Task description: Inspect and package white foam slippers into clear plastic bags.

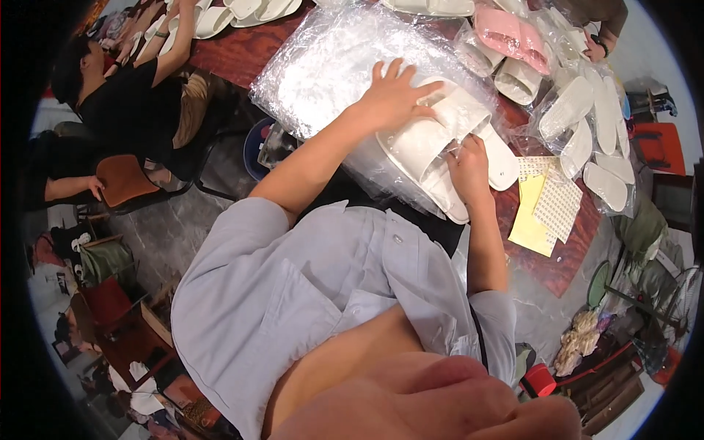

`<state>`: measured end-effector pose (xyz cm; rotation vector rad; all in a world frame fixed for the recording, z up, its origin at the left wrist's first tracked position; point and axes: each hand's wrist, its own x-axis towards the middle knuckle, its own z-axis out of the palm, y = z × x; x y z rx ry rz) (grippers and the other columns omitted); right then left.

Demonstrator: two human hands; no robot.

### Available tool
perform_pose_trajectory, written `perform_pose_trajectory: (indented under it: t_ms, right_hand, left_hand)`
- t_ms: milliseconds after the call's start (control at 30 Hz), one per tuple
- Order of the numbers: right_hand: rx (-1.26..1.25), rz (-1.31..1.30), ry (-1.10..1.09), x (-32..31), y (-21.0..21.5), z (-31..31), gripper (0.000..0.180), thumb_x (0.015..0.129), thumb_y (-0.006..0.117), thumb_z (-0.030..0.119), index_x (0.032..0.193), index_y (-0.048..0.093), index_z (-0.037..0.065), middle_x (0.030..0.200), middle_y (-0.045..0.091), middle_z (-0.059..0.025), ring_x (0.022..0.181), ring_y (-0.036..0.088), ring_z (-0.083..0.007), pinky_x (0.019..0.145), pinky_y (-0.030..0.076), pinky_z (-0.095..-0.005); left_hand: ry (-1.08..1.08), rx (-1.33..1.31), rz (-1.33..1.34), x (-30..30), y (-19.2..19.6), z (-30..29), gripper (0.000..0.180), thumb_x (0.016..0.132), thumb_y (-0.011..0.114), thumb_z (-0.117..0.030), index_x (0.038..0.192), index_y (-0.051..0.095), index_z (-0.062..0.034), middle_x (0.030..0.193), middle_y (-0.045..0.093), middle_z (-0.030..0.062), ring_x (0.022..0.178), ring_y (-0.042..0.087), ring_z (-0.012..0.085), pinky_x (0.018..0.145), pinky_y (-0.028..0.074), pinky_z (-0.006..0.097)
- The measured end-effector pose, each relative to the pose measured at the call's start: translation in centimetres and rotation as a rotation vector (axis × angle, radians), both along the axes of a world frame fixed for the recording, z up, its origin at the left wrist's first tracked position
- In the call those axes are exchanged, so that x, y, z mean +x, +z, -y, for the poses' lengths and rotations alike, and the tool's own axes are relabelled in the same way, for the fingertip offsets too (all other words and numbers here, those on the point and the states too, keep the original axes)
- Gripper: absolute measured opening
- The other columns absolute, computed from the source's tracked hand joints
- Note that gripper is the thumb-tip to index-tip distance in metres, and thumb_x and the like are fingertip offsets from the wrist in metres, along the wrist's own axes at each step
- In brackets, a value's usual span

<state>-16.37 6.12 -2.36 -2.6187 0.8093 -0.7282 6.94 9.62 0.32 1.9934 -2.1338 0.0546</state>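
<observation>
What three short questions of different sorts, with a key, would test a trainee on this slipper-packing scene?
1. True or false: the left hand lies on the white slippers.
2. Which colour is the slipper pair at the top? A pink, B green, C black.
3. What yellow thing lies right of the right hand?

Key: 1 true; 2 A; 3 a paper sheet.

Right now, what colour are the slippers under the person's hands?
White, seen best in the head view: the slippers lie under the left hand and right hand.
</observation>
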Motion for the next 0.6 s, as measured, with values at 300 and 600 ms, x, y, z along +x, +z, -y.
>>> perform_pose_trajectory:
  t_ms: [300, 600]
  right_hand:
    - [-0.074, -0.054, -0.17, -4.0, 3.9, -2.4, 0.004, 0.076, 0.066, 0.003, 0.079, 0.068, 0.004, 0.079, 0.063, -0.0132, 0.086, 0.061, -0.0323, 0.096, 0.044, -0.0443]
    - [0.338, 0.174, -0.618, -9.8, 7.9, -5.4, 0.021, 0.083, 0.063, -0.002, 0.101, 0.073, 0.002, 0.102, 0.07, -0.015, 0.109, 0.061, -0.0266, 0.098, 0.044, -0.0411]
  left_hand:
    - [-0.046, -0.165, -0.12, 1.1, -5.3, 0.3, 0.056, 0.092, 0.05, -0.059, 0.143, 0.046, -0.0381, 0.137, 0.046, 0.0168, 0.134, 0.033, 0.0405, 0.106, 0.019, 0.063]
    - [0.005, -0.139, -0.026, 0.6, -4.8, -0.1, 0.059, 0.093, 0.05, -0.059, 0.147, 0.038, -0.0385, 0.143, 0.042, 0.0169, 0.138, 0.03, 0.0404, 0.105, 0.02, 0.064]
